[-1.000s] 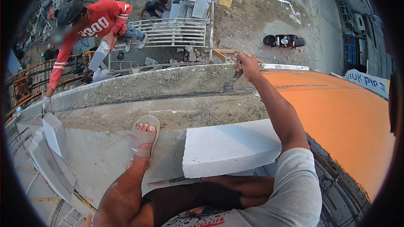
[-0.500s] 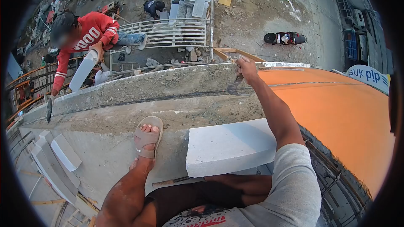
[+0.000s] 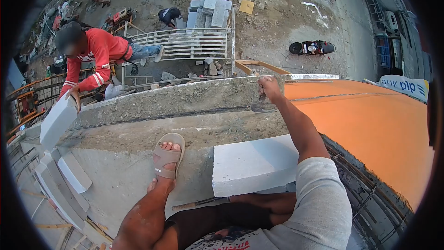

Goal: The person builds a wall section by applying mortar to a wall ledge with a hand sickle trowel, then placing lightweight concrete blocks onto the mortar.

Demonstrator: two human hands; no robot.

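Observation:
My right hand (image 3: pixel 270 88) is closed around the handle of a trowel (image 3: pixel 263 106), whose dark metal blade hangs just over the mortar-streaked top of the concrete ledge (image 3: pixel 194 129). Nearer to me, below that forearm, a large white lightweight block (image 3: pixel 254 162) lies flat. My sandaled foot (image 3: pixel 168 157) stands on the ledge to the left of the block. Beside my thigh lies a tool with a wooden handle (image 3: pixel 185 206), its far end hidden. My left hand is out of the frame.
A co-worker in a red top (image 3: pixel 99 48) holds a white block (image 3: pixel 59 120) at the left, above stacked blocks (image 3: pixel 74 171). Scaffolding (image 3: pixel 180 41) stands below beyond the ledge edge. An orange surface (image 3: pixel 356 120) and exposed rebar (image 3: pixel 365 190) are on the right.
The co-worker has swung the white block left and toward the stacked blocks, now with both arms near it. My right hand with the trowel has dropped slightly toward the ledge.

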